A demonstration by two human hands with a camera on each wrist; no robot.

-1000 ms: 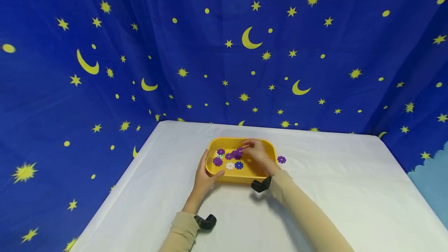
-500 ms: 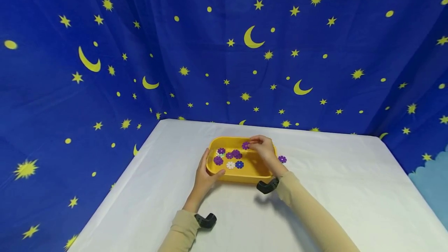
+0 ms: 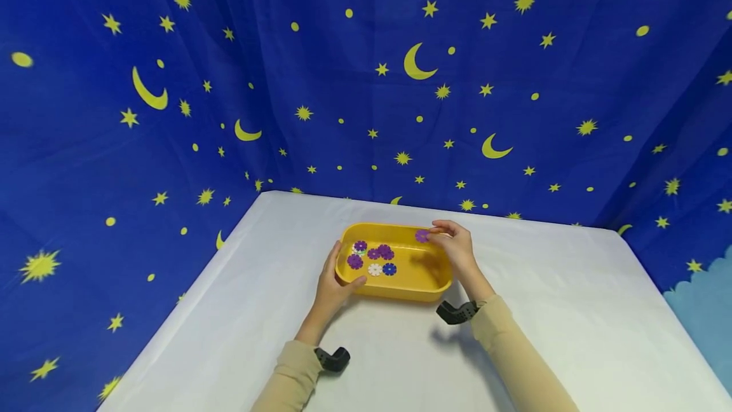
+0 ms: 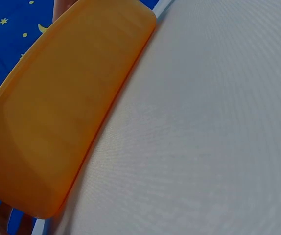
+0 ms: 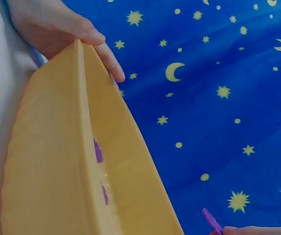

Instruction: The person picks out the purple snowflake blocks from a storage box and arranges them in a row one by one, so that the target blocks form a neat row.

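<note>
A yellow plastic tub (image 3: 394,294) stands on the table. My left hand (image 3: 332,288) grips its left end, thumb over the near rim and fingers round the side. In the right wrist view that left hand (image 5: 57,29) shows at the tub's far end. Over the tub's back right part, my right hand (image 3: 457,250) pinches a purple snowflake disc (image 3: 422,236) by its edge. The same purple disc (image 5: 211,220) appears edge-on in the right wrist view. Inside the tub, mostly at the left, lie several purple discs (image 3: 355,262), a white disc (image 3: 374,269) and a blue disc (image 3: 389,269).
A white cloth-covered table (image 3: 572,297) surrounds the tub. Behind it and to the sides hangs a blue curtain (image 3: 343,81) with yellow stars and moons. Black wrist cameras (image 3: 455,313) sit on both wrists.
My right hand has lifted the purple disc from the pile and carried it right, toward the tub's back right rim. The loose disc right of the tub is now hidden. My left hand stays put.
</note>
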